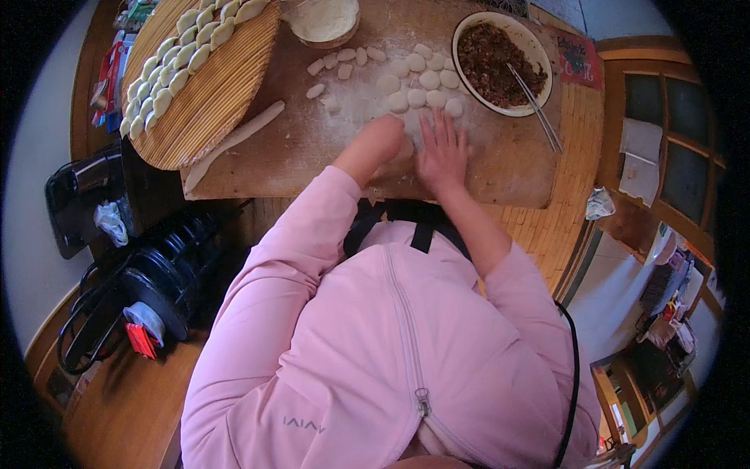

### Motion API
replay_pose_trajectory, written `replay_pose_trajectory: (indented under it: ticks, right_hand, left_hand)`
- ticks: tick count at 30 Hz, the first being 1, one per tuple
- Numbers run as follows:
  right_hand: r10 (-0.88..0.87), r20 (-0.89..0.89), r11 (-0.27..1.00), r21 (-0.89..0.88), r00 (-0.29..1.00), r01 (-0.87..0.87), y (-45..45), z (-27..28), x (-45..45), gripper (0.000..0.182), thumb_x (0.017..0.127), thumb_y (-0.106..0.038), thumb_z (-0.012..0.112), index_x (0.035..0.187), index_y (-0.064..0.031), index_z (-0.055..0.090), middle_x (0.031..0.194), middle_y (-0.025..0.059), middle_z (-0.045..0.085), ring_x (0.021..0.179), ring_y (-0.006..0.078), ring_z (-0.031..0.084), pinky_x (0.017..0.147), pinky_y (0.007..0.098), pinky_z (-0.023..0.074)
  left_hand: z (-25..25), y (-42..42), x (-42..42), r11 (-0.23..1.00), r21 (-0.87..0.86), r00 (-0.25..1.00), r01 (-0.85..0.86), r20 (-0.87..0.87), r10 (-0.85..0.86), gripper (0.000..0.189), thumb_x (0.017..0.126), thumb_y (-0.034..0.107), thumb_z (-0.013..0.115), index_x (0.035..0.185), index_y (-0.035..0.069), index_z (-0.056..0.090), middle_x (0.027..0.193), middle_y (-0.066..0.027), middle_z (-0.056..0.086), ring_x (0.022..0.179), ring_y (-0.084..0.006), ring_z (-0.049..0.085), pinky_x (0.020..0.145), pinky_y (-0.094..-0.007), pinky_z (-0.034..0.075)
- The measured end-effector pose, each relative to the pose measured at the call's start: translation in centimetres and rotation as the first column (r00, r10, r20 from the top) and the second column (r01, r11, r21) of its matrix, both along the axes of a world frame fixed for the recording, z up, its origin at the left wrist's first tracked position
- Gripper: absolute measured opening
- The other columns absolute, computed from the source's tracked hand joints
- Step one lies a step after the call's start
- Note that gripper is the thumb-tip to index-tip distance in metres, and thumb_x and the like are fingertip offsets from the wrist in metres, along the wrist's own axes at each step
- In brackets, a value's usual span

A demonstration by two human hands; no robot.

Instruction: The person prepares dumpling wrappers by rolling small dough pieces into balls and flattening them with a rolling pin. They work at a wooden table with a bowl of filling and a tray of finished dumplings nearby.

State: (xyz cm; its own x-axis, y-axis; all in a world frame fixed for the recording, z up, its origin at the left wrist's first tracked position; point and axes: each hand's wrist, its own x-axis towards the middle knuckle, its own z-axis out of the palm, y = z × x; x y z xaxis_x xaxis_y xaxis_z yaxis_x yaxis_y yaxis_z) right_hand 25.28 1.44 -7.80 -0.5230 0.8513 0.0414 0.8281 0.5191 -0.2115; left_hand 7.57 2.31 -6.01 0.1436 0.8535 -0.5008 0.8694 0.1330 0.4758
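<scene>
My left hand [381, 139] is curled low over the floured wooden board [281, 170], its fingertips turned inward and hidden. A pale piece of dough [405, 151] shows beside it, between my two hands; whether the left fingers grip it cannot be told. My right hand [443, 151] lies palm down with the fingers stretched forward, slightly blurred, and anything beneath the palm is hidden. Just beyond its fingertips are several flattened dough rounds [432, 80]. Smaller uncut-looking dough pieces [347, 54] lie farther left on the flour.
A round slatted tray [234, 76] with rows of dumplings [170, 73] overlaps the board's left side. Beside it lies a long dough rope [240, 133]. A bowl of flour [324, 20] stands at the back. At right, a filling bowl [546, 88] holds metal chopsticks [536, 108].
</scene>
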Motion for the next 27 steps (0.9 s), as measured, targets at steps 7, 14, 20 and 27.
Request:
replay_pose_trajectory:
  ticks: [7, 14, 20, 27]
  right_hand:
    - [-0.043, -0.106, 0.991, 0.120, 0.993, 0.056, 5.5, 0.4, -3.7, 0.066, 0.080, -0.021, 0.055, 0.144, -0.0173, 0.038, 0.151, 0.0104, 0.031, 0.140, 0.0313, 0.027, 0.112, 0.0578, 0.0195]
    - [0.057, 0.003, 0.998, 0.009, 0.998, -0.057, -1.2, 0.9, 0.9, 0.065, 0.080, -0.023, 0.055, 0.142, -0.0148, 0.038, 0.151, 0.0126, 0.030, 0.141, 0.0294, 0.026, 0.113, 0.0551, 0.0199]
    - [-0.017, -0.065, 1.000, 0.016, 0.998, 0.018, 1.6, 0.2, -1.8, 0.065, 0.080, -0.019, 0.052, 0.143, -0.0155, 0.038, 0.152, 0.0120, 0.029, 0.142, 0.0299, 0.026, 0.113, 0.0575, 0.0173]
    - [-0.024, -0.128, 0.996, 0.078, 0.991, 0.034, 3.4, 1.1, -3.0, 0.061, 0.081, -0.019, 0.052, 0.141, -0.0140, 0.041, 0.148, 0.0131, 0.036, 0.139, 0.0301, 0.032, 0.113, 0.0553, 0.0201]
  left_hand:
    - [3.2, 0.3, 0.4, 0.995, -0.052, 0.996, 0.087, 0.027, -0.085, 0.019, 0.076, 0.015, 0.066, 0.089, 0.002, 0.066, 0.094, -0.0209, 0.067, 0.087, -0.0404, 0.063, 0.075, -0.0441, 0.050]
    - [-1.2, -1.8, -3.2, 0.957, -0.197, 0.905, -0.215, 0.328, 0.271, 0.031, 0.079, 0.027, 0.066, 0.099, 0.003, 0.067, 0.100, -0.0227, 0.066, 0.093, -0.0401, 0.063, 0.082, -0.0450, 0.050]
    - [0.1, -0.8, -0.6, 0.994, -0.004, 0.993, -0.112, 0.040, 0.112, 0.035, 0.080, 0.033, 0.068, 0.099, 0.003, 0.067, 0.096, -0.0219, 0.067, 0.091, -0.0403, 0.063, 0.081, -0.0452, 0.050]
    - [1.3, -1.7, -0.9, 0.994, -0.008, 0.979, -0.113, 0.168, 0.112, 0.026, 0.081, 0.024, 0.068, 0.098, 0.004, 0.067, 0.094, -0.0213, 0.067, 0.091, -0.0390, 0.064, 0.079, -0.0451, 0.050]
